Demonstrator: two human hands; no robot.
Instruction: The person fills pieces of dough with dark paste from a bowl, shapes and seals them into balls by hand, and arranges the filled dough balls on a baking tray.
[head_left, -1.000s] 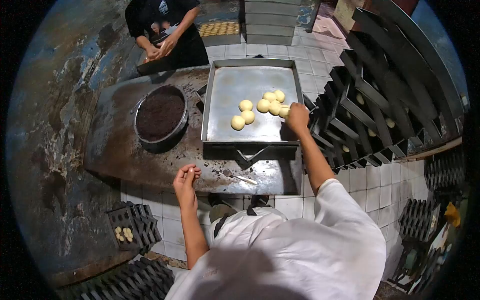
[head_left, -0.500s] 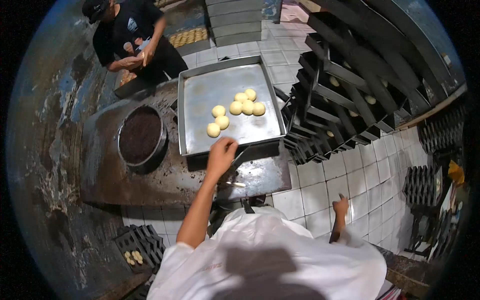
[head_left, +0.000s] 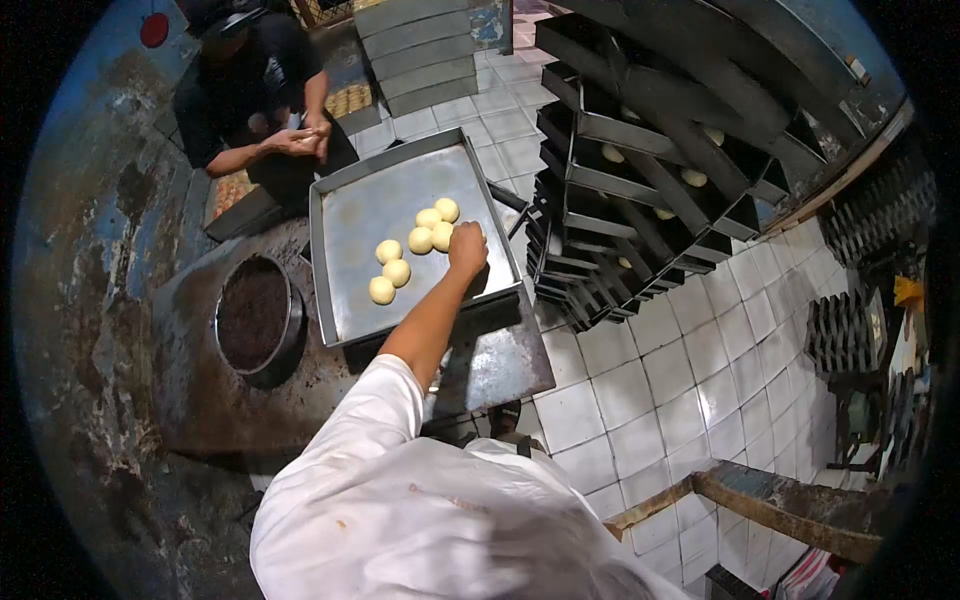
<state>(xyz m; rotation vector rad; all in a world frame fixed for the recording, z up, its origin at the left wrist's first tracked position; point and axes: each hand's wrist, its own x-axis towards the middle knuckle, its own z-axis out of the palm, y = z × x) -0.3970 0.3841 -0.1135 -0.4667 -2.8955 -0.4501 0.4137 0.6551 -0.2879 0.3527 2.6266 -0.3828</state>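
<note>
My left hand (head_left: 467, 250) reaches over the large metal tray (head_left: 352, 325) with its fingers curled round the rightmost dough ball, which it mostly hides. Pale yellow dough balls (head_left: 421, 240) sit just left of my fingers in a tight cluster. Apart from these, three more dough balls (head_left: 396, 272) form a short slanting row nearer the middle of the tray. My right hand is out of the picture.
Left of the tray, a round metal pan (head_left: 255, 312) of dark crumbly filling stands on the worn table (head_left: 190, 390). Across from me a co-worker's hands (head_left: 305, 138) are close together. Stacked dark trays (head_left: 640, 150) rise at the right, above a tiled floor (head_left: 640, 350).
My left hand has moved from the tray's near edge onto the rightmost dough ball. My right hand has left the view. The camera has turned, so the tray appears further left.
</note>
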